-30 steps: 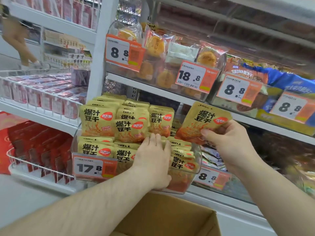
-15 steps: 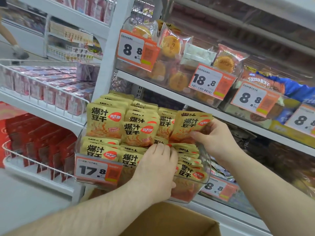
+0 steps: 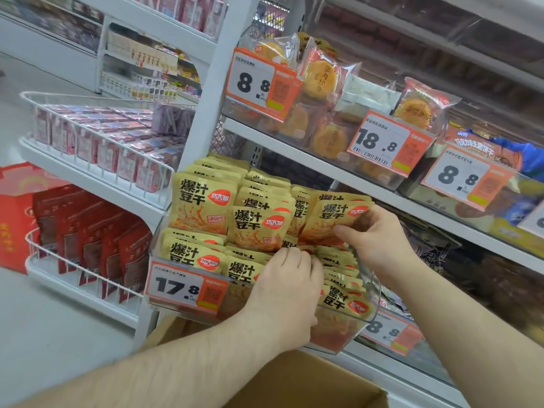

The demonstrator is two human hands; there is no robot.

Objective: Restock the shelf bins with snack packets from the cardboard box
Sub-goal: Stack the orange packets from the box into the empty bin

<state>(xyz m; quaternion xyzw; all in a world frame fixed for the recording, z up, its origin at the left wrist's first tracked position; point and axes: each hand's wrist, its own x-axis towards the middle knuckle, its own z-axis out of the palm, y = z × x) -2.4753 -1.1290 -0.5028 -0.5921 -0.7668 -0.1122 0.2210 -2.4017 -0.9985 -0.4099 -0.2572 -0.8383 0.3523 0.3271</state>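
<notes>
While the right hand (image 3: 379, 240) pinches a yellow snack packet (image 3: 332, 217) by its lower right edge, thumb on the printed face and fingers curled behind, the packet stands nearly upright at the right end of the back row of the clear shelf bin (image 3: 347, 337), just above the left hand (image 3: 290, 285). That hand lies fingers-forward on the front rows of packets (image 3: 206, 207), knuckles bent, pressing them down; whether it grips any one of them cannot be told. Judged from its flat foil look and slight bend under the pinch, the packet is light, pliable and smooth-skinned, liable to slip or buckle if pushed from one corner. A hold along the sealed side edge, or flat across both faces, appears the soundest. Directly below both forearms, the cardboard box (image 3: 297, 387) sits with its flap showing; its contents are not visible
</notes>
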